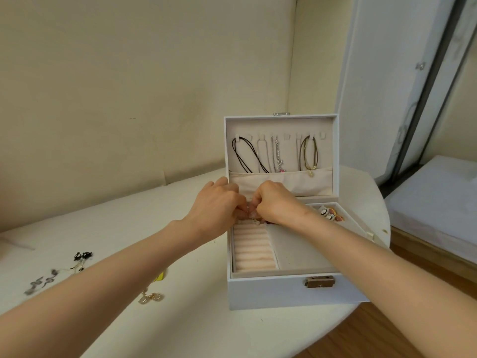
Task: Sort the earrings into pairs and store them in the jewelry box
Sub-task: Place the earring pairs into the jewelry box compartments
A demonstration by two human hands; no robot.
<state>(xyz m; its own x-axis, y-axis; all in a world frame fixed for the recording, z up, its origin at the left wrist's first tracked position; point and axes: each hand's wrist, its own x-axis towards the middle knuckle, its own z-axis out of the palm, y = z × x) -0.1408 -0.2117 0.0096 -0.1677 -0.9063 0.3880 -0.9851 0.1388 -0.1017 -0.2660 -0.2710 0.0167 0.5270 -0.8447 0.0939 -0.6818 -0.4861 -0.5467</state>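
A left hand (219, 202) and right hand (273, 202), fingers curled tight, meet over the far end of the open jewelry box (271, 293), seemingly pinching a small earring (255, 220) above the pink ring rolls (254, 250), best seated gently beside its match, while loose earrings (151, 297) wait near left on the table (206, 319).

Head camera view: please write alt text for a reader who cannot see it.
The left hand and right hand pinch a small piece over the ring rolls of an open white jewelry box on a table. Necklaces hang in its lid; loose earrings lie left of it.
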